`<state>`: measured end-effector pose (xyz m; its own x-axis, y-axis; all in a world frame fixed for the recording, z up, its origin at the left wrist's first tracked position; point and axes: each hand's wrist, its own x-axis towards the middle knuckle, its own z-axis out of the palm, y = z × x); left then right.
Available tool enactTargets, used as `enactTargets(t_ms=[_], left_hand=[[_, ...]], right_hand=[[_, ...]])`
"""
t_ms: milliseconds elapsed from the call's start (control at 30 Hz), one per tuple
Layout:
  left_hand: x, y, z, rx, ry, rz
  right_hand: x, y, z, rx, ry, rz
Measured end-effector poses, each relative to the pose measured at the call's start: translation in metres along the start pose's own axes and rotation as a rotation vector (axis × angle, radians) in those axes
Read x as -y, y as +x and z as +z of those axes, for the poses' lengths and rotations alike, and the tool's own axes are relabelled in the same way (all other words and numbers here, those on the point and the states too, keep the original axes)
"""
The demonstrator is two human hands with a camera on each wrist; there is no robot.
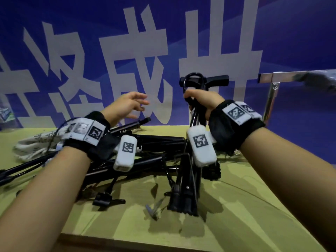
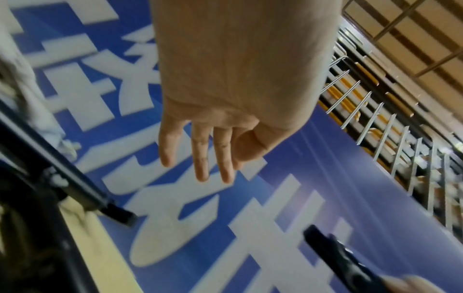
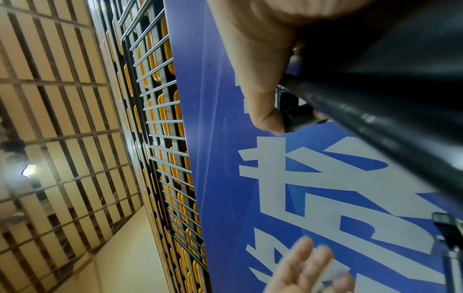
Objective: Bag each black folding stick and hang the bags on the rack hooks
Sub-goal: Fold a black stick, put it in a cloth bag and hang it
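A blue banner with large white characters (image 1: 127, 57) stood beyond both hands. Beneath them lay the yellow-green surface (image 1: 236, 206), carrying a tangled pile of black folding sticks (image 1: 149, 151) under the wrists and whitish cloth bags (image 1: 36, 142) left of the left wrist. A chrome rack (image 1: 272, 91) rose just right of the right hand. The right hand (image 1: 201, 100) gripped one black folding stick (image 1: 192, 179) upright, its handle above the fist. The left hand (image 1: 125, 106) hovered beside it, fingers loosely spread, holding nothing.
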<state>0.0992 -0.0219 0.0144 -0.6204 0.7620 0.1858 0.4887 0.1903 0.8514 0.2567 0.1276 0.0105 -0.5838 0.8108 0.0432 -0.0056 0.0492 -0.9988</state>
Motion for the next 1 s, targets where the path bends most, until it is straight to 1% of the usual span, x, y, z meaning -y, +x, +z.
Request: enactTargets(t_ms=[100, 167, 300, 333, 400, 433, 500, 567, 633, 667, 700, 767, 833, 867, 900, 933, 1000], left_hand=[[0.02, 0.015, -0.033, -0.092, 0.131, -0.103], [0.034, 0.026, -0.05, -0.12, 0.262, -0.15], [0.075, 0.05, -0.075, -0.152, 0.495, -0.294], [0.086, 0.055, -0.082, -0.145, 0.561, -0.348], [0.109, 0.065, -0.092, -0.079, 0.729, -0.436], [0.12, 0.071, -0.097, -0.036, 0.818, -0.461], [0.144, 0.089, -0.106, 0.033, 0.898, -0.5], [0.156, 0.099, -0.107, 0.081, 0.976, -0.504], [0.155, 0.097, -0.101, 0.132, 1.1, -0.517], [0.153, 0.097, -0.1, 0.16, 1.176, -0.496], [0.15, 0.095, -0.098, 0.157, 1.216, -0.462], [0.153, 0.1, -0.098, 0.161, 1.292, -0.462], [0.16, 0.105, -0.1, 0.115, 1.252, -0.462], [0.174, 0.113, -0.105, 0.104, 1.23, -0.437], [0.185, 0.12, -0.109, 0.1, 1.192, -0.407], [0.187, 0.121, -0.111, 0.123, 1.205, -0.376], [0.179, 0.118, -0.115, 0.025, 1.137, -0.32]], right_hand=[[0.006, 0.018, 0.011, -0.01, 0.021, 0.035], [0.001, 0.037, 0.018, -0.006, 0.031, 0.035], [-0.005, 0.051, 0.039, 0.005, 0.078, 0.088], [-0.007, 0.054, 0.044, 0.017, 0.07, 0.095], [-0.012, 0.062, 0.052, 0.039, 0.062, 0.1], [-0.014, 0.067, 0.057, 0.053, 0.057, 0.1], [-0.017, 0.075, 0.066, 0.077, 0.034, 0.108], [-0.019, 0.081, 0.075, 0.095, 0.008, 0.118], [-0.023, 0.087, 0.082, 0.101, 0.003, 0.121], [-0.024, 0.089, 0.085, 0.108, 0.004, 0.125], [-0.026, 0.09, 0.087, 0.116, 0.007, 0.13], [-0.029, 0.093, 0.091, 0.133, 0.024, 0.136], [-0.033, 0.095, 0.093, 0.138, 0.027, 0.131], [-0.034, 0.095, 0.094, 0.139, 0.019, 0.129], [-0.035, 0.095, 0.093, 0.142, 0.005, 0.128], [-0.036, 0.095, 0.093, 0.142, -0.007, 0.126], [-0.037, 0.094, 0.092, 0.139, -0.01, 0.115]])
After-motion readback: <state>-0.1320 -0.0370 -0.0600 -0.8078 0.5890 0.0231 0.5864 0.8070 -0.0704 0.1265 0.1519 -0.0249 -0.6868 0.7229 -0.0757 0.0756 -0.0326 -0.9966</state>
